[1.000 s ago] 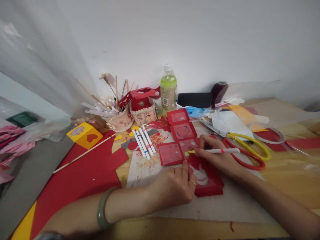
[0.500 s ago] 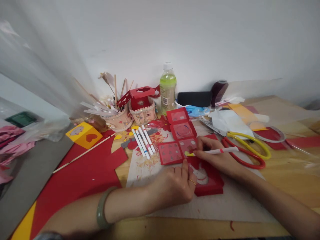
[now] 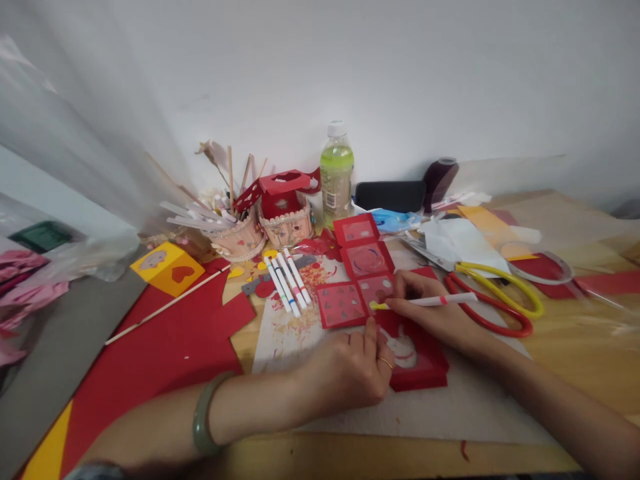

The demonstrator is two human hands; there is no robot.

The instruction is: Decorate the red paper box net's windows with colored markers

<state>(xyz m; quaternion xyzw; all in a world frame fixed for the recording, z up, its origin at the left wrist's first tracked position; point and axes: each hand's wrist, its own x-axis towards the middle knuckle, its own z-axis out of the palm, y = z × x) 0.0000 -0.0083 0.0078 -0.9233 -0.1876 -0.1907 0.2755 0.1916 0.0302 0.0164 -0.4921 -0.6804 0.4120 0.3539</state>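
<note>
An unfolded red paper box (image 3: 373, 263) with cut-out windows lies on a white sheet (image 3: 350, 423); pale shapes show in its panels. My right hand (image 3: 435, 320) is closed round a white marker (image 3: 447, 299) with a yellow tip. That tip touches a pale round cut-out in the middle panel. Curled at the box's near edge, my left hand (image 3: 353, 370) presses its index fingertip on the red paper; its other fingers are folded in and the thumb is mostly hidden. Several capped white markers (image 3: 287, 283) lie left of the box.
Scissors (image 3: 493, 300) with red and yellow handles lie to the right. Behind stand a green drink bottle (image 3: 336, 177), decorated pots (image 3: 285, 227) and a dark phone (image 3: 390, 196). Red card (image 3: 165, 360), a wooden stick (image 3: 170, 304) and a yellow paper box (image 3: 167, 268) are at left.
The marker's tip has shifted very slightly on the pale round cut-out. Both hands stay in nearly the same place; the camera view has moved a little.
</note>
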